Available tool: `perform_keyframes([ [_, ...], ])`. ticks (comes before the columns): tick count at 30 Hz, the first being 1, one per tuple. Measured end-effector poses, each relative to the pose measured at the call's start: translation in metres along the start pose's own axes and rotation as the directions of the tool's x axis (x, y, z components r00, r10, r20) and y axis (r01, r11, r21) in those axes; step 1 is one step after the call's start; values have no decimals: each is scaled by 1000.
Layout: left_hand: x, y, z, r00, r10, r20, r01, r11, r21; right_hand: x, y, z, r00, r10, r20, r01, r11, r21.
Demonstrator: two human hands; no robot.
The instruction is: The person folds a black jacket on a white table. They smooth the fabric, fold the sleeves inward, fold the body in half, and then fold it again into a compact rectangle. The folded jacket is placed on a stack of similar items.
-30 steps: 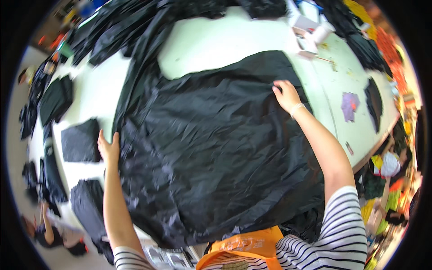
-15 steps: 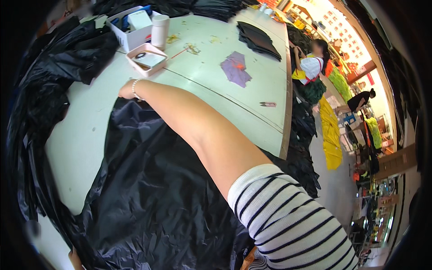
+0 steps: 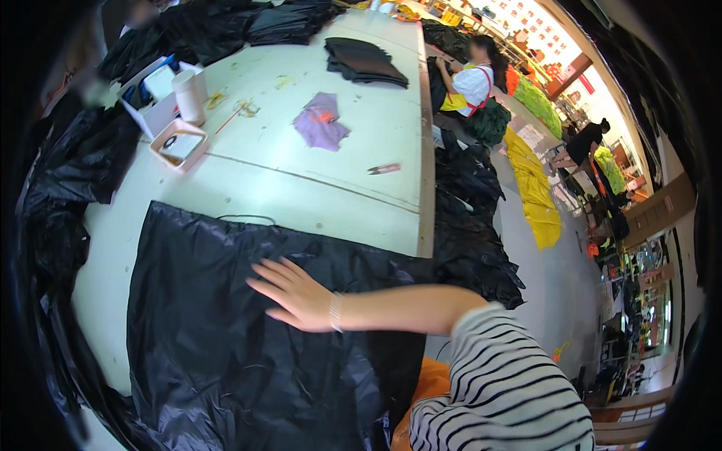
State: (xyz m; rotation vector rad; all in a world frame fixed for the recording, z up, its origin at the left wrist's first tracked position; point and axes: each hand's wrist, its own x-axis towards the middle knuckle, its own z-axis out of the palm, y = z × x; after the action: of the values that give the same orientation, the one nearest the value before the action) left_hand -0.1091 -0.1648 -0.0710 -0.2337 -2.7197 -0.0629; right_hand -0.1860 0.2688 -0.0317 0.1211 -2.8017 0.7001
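My right hand (image 3: 298, 296) lies with fingers spread on a large piece of shiny black fabric (image 3: 218, 331). It wears a pearl-like bracelet (image 3: 335, 311), and its striped sleeve (image 3: 519, 376) comes in from the lower right. The fabric is spread over the near part of the pale table, wrinkled in places, with a fairly straight far edge. A thin dark cord loop (image 3: 247, 217) sticks out past that edge. My left hand is out of view.
Farther back on the table (image 3: 256, 169) are a pink tray (image 3: 179, 167), a white bottle (image 3: 188, 98), a purple cloth scrap (image 3: 322, 124), small thread snips (image 3: 384, 169) and folded black fabric (image 3: 366, 63). More black fabric (image 3: 56, 225) heaps up at left. A person (image 3: 474, 83) works beyond the right edge.
My right hand has come back from the fabric's far corner toward its middle, fingers now spread. The fabric's far edge lies straighter. My left hand, partly seen at lower left before, has left the view.
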Motion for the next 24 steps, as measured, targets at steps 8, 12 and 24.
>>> perform_keyframes([
  [8,-96,215,-65,884,276,378,-53,862,-504,-259,-32,-38,847,503,172,-481,863,-159],
  [12,-69,236,-40,915,212,342,-85,932,-351,-263,0,-36,884,427,189,-409,904,-126],
  [24,-1,351,46,967,54,247,-44,998,-46,-261,113,-91,943,310,118,-331,910,248],
])
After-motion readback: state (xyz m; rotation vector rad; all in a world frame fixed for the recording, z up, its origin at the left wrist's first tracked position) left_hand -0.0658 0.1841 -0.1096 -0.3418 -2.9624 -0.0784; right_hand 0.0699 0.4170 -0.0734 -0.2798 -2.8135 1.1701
